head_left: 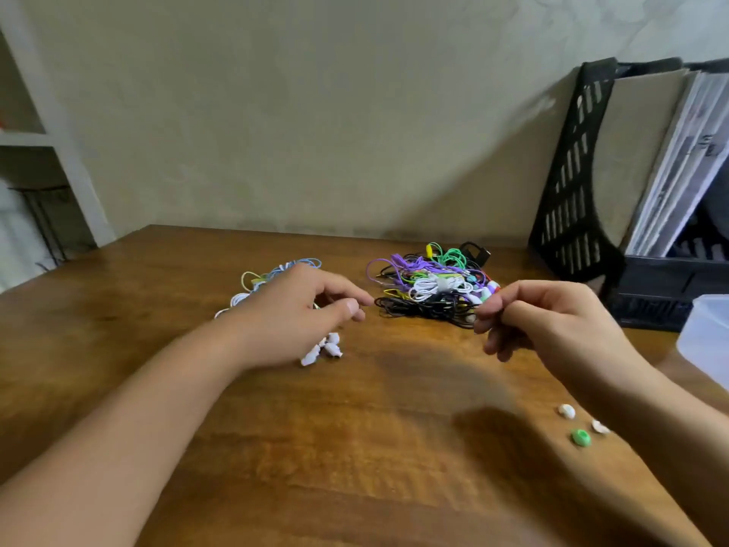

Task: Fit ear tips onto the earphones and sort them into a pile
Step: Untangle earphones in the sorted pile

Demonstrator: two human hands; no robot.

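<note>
On the wooden table (355, 448) my left hand (300, 309) hovers with relaxed, slightly spread fingers over a small heap of white, blue and yellow earphones (268, 276). White earbuds (323, 349) lie just below its palm. My right hand (552, 321) is raised with its fingers curled, thumb close to the fingertips, and I see nothing in it. Its fingertips are next to a larger tangled pile of purple, green, black and white earphones (430, 286). Two white ear tips (567, 411) and a green ear tip (580, 437) lie loose beside my right forearm.
A black file holder (572, 191) with papers stands at the back right against the wall. A translucent plastic container (706, 341) sits at the right edge. A white shelf (59, 152) stands at the far left.
</note>
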